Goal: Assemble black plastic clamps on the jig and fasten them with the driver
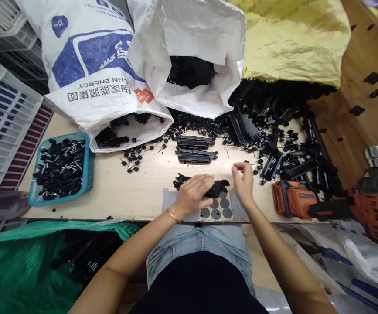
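Note:
My left hand [193, 194] is closed over a long black plastic part [220, 188] near the front edge of the table. Its fingers hide the middle of the part, while both ends stick out. Just right of it and apart from it, my right hand [243, 181] has thumb and fingertips pinched together; anything between them is too small to make out. Under the part lies a grey sheet with round dark discs [215, 213]. Beyond my hands, several similar black parts [195, 155] lie side by side on the table.
A blue basket [89, 168] of black-headed screws stands at the left. White sacks [110, 91] and a yellow sack [293, 39] spill black parts [270, 126] and loose screws at the back. An orange cordless drill [295, 200] lies at the right. Below left hangs a green sack [22, 261].

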### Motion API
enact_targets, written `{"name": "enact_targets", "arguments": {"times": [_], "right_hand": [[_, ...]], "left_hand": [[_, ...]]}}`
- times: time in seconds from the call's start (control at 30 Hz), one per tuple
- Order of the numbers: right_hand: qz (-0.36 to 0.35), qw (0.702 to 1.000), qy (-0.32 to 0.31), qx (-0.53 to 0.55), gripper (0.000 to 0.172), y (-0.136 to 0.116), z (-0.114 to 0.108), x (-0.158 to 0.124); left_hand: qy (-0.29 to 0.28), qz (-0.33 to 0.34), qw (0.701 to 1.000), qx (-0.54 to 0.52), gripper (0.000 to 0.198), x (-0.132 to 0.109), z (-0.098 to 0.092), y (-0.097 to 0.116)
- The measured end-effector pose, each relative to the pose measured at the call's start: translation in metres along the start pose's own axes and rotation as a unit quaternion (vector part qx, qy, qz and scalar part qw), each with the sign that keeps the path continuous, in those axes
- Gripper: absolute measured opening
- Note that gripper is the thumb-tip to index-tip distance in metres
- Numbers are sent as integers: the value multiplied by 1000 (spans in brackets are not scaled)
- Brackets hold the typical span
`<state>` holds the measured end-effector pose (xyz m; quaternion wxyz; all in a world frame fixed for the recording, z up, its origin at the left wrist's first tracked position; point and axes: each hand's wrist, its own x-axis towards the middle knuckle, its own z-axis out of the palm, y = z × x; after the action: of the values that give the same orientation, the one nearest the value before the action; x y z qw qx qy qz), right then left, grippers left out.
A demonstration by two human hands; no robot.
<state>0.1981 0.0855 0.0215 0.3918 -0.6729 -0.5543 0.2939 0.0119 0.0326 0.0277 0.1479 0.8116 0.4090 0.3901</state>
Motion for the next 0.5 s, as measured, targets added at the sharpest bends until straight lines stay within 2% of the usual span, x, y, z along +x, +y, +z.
{"name": "enact_targets", "arguments": {"times": [0.07, 0.13, 0.2, 0.27, 0.33, 0.4, 0.5], "right_hand": [[-31, 995, 32, -94, 19, 12, -17, 34], [-58, 982, 40, -177, 21, 18, -23, 60], [-71, 968, 37, -239, 26, 18, -17, 81], [-72, 957, 31, -280, 35, 16, -4, 101], [-55, 955, 23, -292, 41, 12, 8, 122], [-14, 964, 21, -266, 39, 11, 12, 140], [7, 977, 62, -203, 29, 15, -4, 152]], "left_hand": [[-33, -20, 996, 79, 40, 8, 17, -22], [-70, -27, 988, 138, 37, 15, 30, -36], [-104, -37, 976, 189, 51, 22, 37, -42], [-132, -69, 962, 228, 77, 29, 39, -46], [-163, -108, 947, 255, 91, 36, 39, -51], [-189, -131, 934, 274, 92, 43, 39, -57], [-202, -141, 924, 291, 87, 52, 42, -66]]}}
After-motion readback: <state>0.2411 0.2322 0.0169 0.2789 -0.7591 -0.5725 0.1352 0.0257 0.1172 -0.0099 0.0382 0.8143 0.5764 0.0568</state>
